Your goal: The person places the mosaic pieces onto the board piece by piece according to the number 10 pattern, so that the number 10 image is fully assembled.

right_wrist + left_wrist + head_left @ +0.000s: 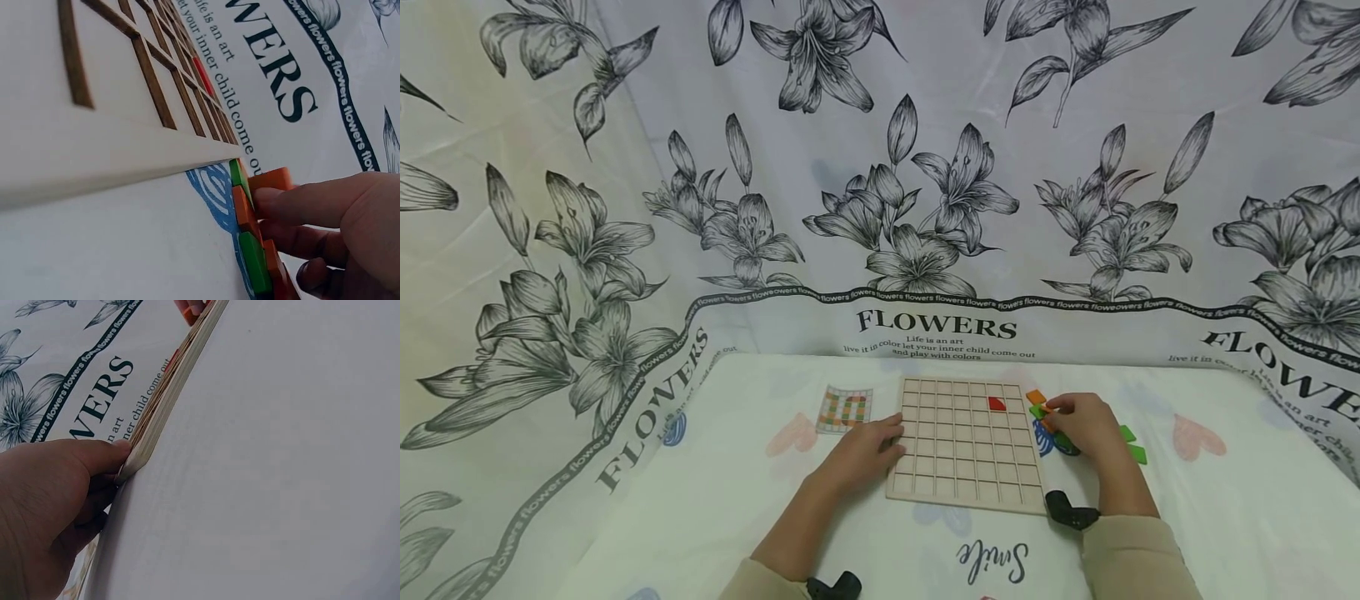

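A pale wooden grid board [958, 468] lies flat on the cloth between both hands. One red piece [996, 404] with a curved edge sits in a cell near its upper right. My left hand [868, 450] touches the board's left edge, with the thumb and fingers against the side in the left wrist view. Just past the right edge, my right hand [1086, 421] has its thumb and fingertips at a small orange piece [272, 179], apparently pinching it. Other orange and green pieces [253, 262] lie under and beside those fingers, some partly hidden.
A small printed pattern card [844, 408] with coloured squares lies left of the board. Green pieces [1133, 446] rest right of my right hand. A flower-printed cloth [925, 250] hangs behind the table. Black straps [1070, 510] sit at both wrists.
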The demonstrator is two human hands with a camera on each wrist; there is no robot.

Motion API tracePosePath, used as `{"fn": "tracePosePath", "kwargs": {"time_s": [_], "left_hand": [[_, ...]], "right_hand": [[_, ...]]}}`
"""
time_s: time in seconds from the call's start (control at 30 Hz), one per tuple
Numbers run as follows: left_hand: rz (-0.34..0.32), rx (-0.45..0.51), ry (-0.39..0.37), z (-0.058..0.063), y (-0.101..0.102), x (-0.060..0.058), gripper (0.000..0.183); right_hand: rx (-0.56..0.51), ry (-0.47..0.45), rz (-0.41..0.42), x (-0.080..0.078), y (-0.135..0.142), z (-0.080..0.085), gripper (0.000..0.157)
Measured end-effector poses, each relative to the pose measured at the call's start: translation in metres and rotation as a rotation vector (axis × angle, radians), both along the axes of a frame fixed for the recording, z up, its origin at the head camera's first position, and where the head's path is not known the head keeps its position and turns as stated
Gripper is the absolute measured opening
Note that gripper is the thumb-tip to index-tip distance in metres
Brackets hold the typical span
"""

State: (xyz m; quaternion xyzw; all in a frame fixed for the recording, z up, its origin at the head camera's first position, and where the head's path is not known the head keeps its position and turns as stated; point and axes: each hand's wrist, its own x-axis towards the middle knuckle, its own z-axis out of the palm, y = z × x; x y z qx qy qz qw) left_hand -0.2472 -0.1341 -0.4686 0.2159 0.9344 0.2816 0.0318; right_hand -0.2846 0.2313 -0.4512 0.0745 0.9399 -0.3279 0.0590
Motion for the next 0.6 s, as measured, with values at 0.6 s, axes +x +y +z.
{"fn": "tracePosePath", "kwargs": {"time_s": [0.6], "left_hand": [[0.003,-0.019,-0.008,0.001,-0.001,0.000,0.042]], "right_hand": [[0.014,0.166,0.275,-0.015,-0.060,0.021,0.022]]}}
